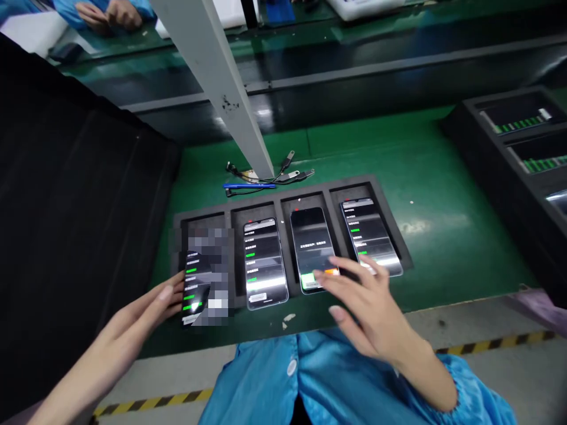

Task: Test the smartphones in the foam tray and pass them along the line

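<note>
A black foam tray (283, 196) lies on the green mat and holds several phones side by side, screens lit. My left hand (153, 302) rests against the left edge of the leftmost phone (195, 277), fingers stretched along it, gripping nothing. Spread open, my right hand (363, 304) hovers over the tray's near edge, its fingertips at the bottom of the third phone (312, 248), where green and orange buttons glow. The second phone (264, 262) and the fourth phone (370, 236) lie untouched.
A grey slanted post (217, 82) rises behind the tray, with loose cables (287, 174) and a blue pen (248, 186) at its foot. A black rack (522, 153) stands at the right, a black panel (66, 206) at the left. Another person's hands (108, 15) show far back.
</note>
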Action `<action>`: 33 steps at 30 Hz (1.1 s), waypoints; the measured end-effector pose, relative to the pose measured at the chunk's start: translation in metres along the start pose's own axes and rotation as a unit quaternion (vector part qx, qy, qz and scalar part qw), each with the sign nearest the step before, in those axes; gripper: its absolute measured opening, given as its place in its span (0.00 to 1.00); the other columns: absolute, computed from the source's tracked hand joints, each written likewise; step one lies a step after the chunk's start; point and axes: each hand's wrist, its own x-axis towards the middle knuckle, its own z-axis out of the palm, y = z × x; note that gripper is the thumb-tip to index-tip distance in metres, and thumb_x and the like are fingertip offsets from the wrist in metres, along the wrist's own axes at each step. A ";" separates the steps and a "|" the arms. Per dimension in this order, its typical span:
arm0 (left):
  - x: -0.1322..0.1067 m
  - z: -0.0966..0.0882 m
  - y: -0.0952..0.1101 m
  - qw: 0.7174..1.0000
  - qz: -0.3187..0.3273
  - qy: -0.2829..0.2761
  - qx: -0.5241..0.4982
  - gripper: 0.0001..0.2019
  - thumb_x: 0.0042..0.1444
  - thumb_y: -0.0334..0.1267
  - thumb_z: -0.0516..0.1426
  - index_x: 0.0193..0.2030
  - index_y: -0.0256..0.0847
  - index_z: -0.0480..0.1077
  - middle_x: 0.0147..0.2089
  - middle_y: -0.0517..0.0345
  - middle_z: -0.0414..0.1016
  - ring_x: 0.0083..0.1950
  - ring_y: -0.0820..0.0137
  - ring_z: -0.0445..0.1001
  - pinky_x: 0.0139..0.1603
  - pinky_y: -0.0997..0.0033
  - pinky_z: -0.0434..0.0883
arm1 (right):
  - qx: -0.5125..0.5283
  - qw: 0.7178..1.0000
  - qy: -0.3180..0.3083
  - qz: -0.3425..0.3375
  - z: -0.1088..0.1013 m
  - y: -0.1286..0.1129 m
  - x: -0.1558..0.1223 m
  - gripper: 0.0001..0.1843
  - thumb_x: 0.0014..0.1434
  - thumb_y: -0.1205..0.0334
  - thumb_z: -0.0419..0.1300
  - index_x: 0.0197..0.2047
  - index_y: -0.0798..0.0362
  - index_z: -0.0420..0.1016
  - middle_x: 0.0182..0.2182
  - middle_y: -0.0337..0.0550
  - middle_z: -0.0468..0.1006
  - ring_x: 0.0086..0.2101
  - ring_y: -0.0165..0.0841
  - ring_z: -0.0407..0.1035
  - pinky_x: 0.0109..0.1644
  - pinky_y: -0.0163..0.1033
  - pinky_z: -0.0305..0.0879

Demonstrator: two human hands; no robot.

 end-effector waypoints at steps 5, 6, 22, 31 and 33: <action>-0.004 0.001 -0.009 0.976 0.064 0.181 0.103 0.33 0.56 0.75 0.63 0.60 0.60 0.82 0.63 0.59 0.85 0.68 0.39 0.80 0.80 0.32 0.69 | 0.036 0.963 0.203 0.174 -0.029 0.065 -0.016 0.22 0.81 0.50 0.51 0.68 0.41 0.79 0.65 0.44 0.82 0.70 0.49 0.70 0.78 0.68 0.59; 0.001 0.003 -0.013 0.965 0.084 0.219 0.115 0.33 0.59 0.74 0.62 0.63 0.59 0.81 0.64 0.59 0.84 0.69 0.39 0.79 0.79 0.32 0.69 | 0.067 0.954 0.214 0.201 -0.031 0.079 -0.017 0.23 0.82 0.47 0.50 0.68 0.42 0.78 0.67 0.46 0.80 0.71 0.48 0.69 0.79 0.68 0.59; 0.079 0.023 -0.017 0.899 0.363 0.218 0.111 0.22 0.75 0.57 0.55 0.49 0.42 0.83 0.70 0.51 0.77 0.76 0.49 0.69 0.83 0.45 0.60 | 0.078 0.981 0.125 0.126 -0.025 0.113 -0.006 0.29 0.82 0.41 0.44 0.68 0.43 0.79 0.55 0.47 0.87 0.69 0.50 0.68 0.77 0.71 0.59; 0.067 0.019 -0.004 0.872 0.417 0.155 0.203 0.21 0.76 0.53 0.52 0.50 0.49 0.86 0.75 0.55 0.74 0.76 0.46 0.68 0.84 0.36 0.49 | 0.004 0.991 0.029 0.133 -0.044 0.108 0.028 0.29 0.83 0.43 0.43 0.73 0.39 0.75 0.65 0.45 0.82 0.72 0.49 0.63 0.78 0.70 0.54; 0.061 0.025 0.005 0.854 0.464 0.091 0.216 0.18 0.74 0.51 0.55 0.53 0.53 0.87 0.76 0.55 0.73 0.76 0.44 0.68 0.83 0.35 0.51 | 0.021 0.996 -0.009 0.090 -0.043 0.096 0.040 0.27 0.83 0.43 0.44 0.72 0.39 0.76 0.64 0.45 0.83 0.73 0.48 0.62 0.77 0.68 0.56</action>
